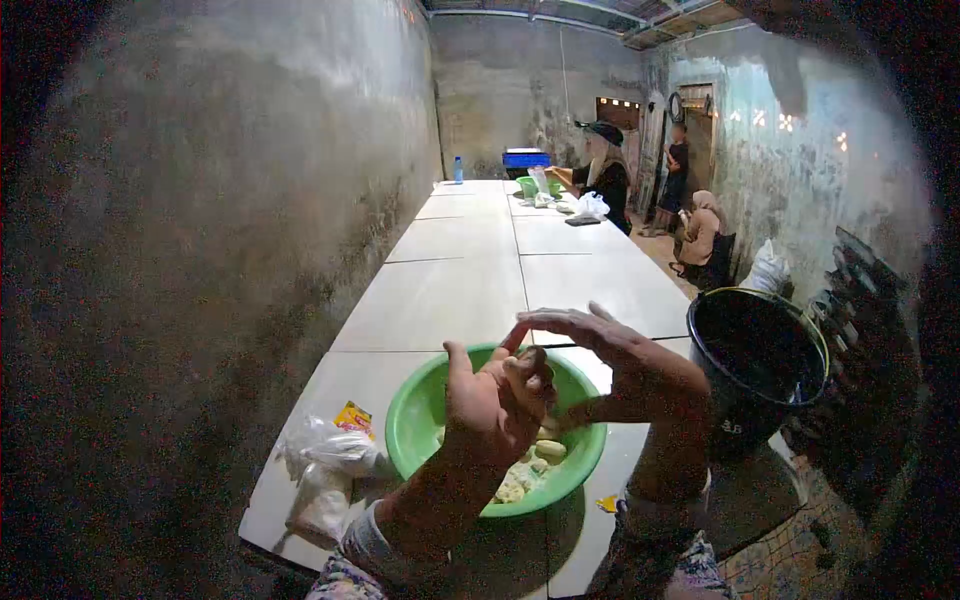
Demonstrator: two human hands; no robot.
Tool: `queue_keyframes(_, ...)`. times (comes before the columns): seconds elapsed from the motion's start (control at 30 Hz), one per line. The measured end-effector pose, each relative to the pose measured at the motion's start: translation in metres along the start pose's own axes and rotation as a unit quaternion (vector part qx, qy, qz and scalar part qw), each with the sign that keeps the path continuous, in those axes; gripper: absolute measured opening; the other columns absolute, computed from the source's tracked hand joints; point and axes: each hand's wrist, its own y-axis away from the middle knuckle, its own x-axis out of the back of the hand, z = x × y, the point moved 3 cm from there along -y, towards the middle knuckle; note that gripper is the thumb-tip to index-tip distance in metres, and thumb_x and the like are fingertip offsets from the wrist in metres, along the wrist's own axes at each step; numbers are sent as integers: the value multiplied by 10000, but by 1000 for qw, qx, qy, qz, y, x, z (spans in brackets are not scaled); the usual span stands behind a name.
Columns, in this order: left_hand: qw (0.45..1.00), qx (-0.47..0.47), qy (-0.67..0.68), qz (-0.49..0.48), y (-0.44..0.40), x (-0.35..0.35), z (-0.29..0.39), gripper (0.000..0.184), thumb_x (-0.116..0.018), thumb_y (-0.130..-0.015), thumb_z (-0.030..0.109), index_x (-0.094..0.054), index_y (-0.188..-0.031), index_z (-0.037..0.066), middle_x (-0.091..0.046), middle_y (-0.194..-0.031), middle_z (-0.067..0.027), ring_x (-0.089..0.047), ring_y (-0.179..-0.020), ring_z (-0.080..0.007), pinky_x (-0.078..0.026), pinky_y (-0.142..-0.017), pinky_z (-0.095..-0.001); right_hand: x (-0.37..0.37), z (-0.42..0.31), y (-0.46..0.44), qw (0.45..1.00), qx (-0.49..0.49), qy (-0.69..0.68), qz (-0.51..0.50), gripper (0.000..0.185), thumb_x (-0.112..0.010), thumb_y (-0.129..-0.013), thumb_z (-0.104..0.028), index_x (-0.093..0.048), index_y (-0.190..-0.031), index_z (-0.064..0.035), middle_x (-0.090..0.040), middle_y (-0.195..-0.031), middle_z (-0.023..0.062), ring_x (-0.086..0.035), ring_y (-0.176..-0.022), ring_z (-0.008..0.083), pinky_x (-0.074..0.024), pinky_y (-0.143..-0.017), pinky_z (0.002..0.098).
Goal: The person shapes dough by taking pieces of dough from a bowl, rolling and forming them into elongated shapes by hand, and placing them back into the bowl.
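Note:
A green bowl point(405, 425) stands on the near part of the white tiled table, with pale dough pieces point(548, 450) and crumbly white matter inside. My left hand point(495, 395) is raised over the bowl, palm up, thumb apart and the other fingers curled; whether something lies in them is not clear. Just to its right, my right hand point(600, 345) arches with its fingers reaching toward the left hand's fingers. Nothing shows in the right hand's grasp, and its thumb side is blurred above the bowl.
Plastic bags point(325, 480) and a yellow packet point(354, 418) lie left of the bowl. A black bucket point(758, 350) stands at the right. Farther along the table point(450, 295), a person in a dark cap works at another green bowl point(527, 186). Two more people are behind.

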Motion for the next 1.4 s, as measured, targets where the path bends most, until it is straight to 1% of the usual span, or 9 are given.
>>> queue_keyframes(0.27,996,10,-50,67,4,-18,-1,922,-58,-853,748,-405,-1330,39,-562,-1165,-181,-544,-1115,-323,-423,-994,-483,-19,-12,-13,998,47,-42,7,813,-778,-714,-172,-364,-1412,-119,-554,-1289,114,-551,-1166,259,-246,-1123,468)
queue_keyframes(0.37,996,27,63,-62,2,-17,2,933,-47,-854,745,-420,-1326,32,-557,-1183,-189,-532,-1137,-328,-423,-988,-503,-24,-12,-13,987,136,5,85,782,-759,-739,-162,-362,-1411,-103,-586,-1243,111,-571,-1135,249,-262,-1116,459)
queue_keyframes(0.7,995,66,-41,70,8,-26,-6,1012,-28,-807,798,-443,-1331,38,-586,-1147,-188,-582,-1020,-279,-498,-899,-423,-21,-5,-10,995,99,15,0,819,-748,-749,-190,-316,-1444,-158,-618,-1200,62,-554,-1152,257,-176,-1116,571)
queue_keyframes(0.77,996,77,5,-50,-7,4,-7,1015,-15,-808,792,-436,-1334,33,-592,-1137,-186,-585,-1001,-295,-486,-892,-423,-17,-17,-9,995,95,-14,40,827,-744,-749,-198,-306,-1450,-167,-618,-1202,59,-570,-1137,260,-155,-1126,563)
queue_keyframes(0.8,922,107,99,-359,-17,20,-8,1016,-9,-812,788,-438,-1330,26,-596,-1119,-186,-584,-990,-300,-487,-844,-441,-17,-19,-9,994,92,-31,59,838,-743,-733,-180,-310,-1450,-172,-631,-1179,46,-597,-1101,243,-149,-1127,563)
queue_keyframes(0.83,922,108,100,-359,-9,0,-8,1016,-9,-812,788,-438,-1330,26,-596,-1119,-186,-584,-990,-300,-487,-844,-441,-14,-23,-8,994,91,-31,59,838,-743,-733,-180,-310,-1450,-172,-631,-1179,46,-597,-1101,243,-149,-1127,563)
queue_keyframes(0.9,995,56,-37,70,6,-31,-7,1005,-19,-818,784,-426,-1334,23,-604,-1079,-175,-604,-922,-262,-523,-743,-402,-10,-28,-8,998,56,14,8,783,-690,-778,-156,-298,-1456,-165,-639,-1112,46,-609,-1048,233,-112,-1148,536)
queue_keyframes(1.23,957,-60,-275,-70,3,-20,12,997,-69,-786,811,-199,-1452,80,-598,-1093,-171,-617,-854,-242,-540,-746,-347,-14,-16,-6,996,75,18,53,783,-728,-762,-223,-332,-1436,-191,-582,-1229,112,-524,-1197,296,-53,-1142,551)
queue_keyframes(1.4,971,-4,-224,-80,9,-43,16,1031,-178,-756,842,-124,-1473,102,-443,-1331,-238,-520,-1171,-314,-535,-803,-374,-11,-30,-10,985,109,-77,110,240,-700,-728,-5,-690,-961,-61,-666,-978,112,-651,-923,269,-467,-954,433)
